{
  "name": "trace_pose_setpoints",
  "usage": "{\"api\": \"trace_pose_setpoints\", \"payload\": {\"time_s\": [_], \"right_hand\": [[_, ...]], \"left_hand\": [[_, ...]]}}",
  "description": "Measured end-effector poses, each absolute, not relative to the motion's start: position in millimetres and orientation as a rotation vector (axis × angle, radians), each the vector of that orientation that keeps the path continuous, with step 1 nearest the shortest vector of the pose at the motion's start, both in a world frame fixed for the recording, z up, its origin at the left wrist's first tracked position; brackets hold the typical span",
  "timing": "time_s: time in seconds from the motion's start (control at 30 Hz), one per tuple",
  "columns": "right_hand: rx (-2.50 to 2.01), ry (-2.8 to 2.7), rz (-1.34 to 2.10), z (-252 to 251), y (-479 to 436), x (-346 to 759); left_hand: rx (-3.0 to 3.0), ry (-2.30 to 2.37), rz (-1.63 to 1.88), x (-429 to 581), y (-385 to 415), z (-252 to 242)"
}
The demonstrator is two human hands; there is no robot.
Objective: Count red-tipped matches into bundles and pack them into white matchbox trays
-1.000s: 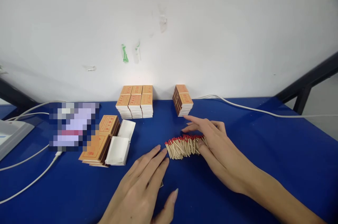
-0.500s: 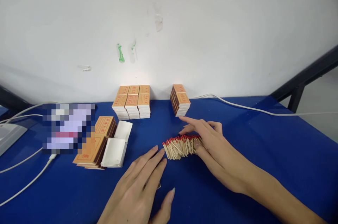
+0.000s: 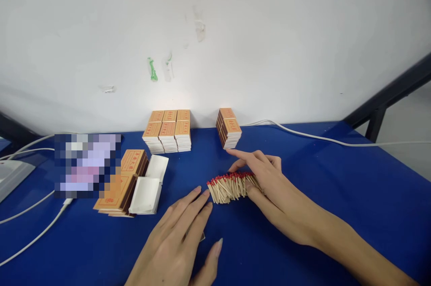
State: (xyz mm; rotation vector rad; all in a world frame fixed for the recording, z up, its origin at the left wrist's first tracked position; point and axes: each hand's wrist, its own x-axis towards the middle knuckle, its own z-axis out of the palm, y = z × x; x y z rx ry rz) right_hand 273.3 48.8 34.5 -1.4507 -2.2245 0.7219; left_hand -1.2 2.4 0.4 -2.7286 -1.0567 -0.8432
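Note:
A row of loose matches (image 3: 227, 188) with red heads lies on the blue table, heads pointing away from me. Against its left end rest the fingertips of my left hand (image 3: 178, 232), which is flat with fingers stretched and thumb apart. Part of a small dark-edged piece (image 3: 202, 236) shows from under that hand; its kind is hidden. My right hand (image 3: 269, 182) covers the right end of the row. Its thumb presses on the near side and its bent fingers curl at the far side, gripping matches between them, while the index finger points out above.
Stacked matchboxes (image 3: 168, 129) stand by the wall, with a smaller matchbox stack (image 3: 230, 127) to their right. Flat matchbox sleeves (image 3: 116, 187) and white inner trays (image 3: 145, 194) lie at left. Beyond are a blurred-out phone (image 3: 90, 160) and white cables (image 3: 43, 239). Another cable (image 3: 313, 135) runs right.
My right hand has shifted very slightly to the left along the matches. The left hand stays in place, and the view has tilted a little.

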Motion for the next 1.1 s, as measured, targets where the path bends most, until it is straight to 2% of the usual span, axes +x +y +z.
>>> {"api": "trace_pose_setpoints", "payload": {"time_s": [0.27, 0.43, 0.7, 1.1], "right_hand": [[-1.320, -2.334, 0.673, 47.8, 52.7, 288.1], [-1.407, -2.389, 0.665, 53.3, 54.5, 298.5], [-1.432, -2.393, 0.802, 56.5, 64.0, 309.8], [-1.416, -2.401, 0.772, 46.5, 64.6, 304.7]], "left_hand": [[-2.731, -1.074, -0.821, -3.1, 0.7, -1.2], [-2.716, -1.070, -0.812, -2.8, 0.5, -1.3], [-2.728, -1.079, -0.813, -1.2, 1.5, -1.0], [-2.724, -1.089, -0.822, -2.4, -0.6, -2.1]]}}
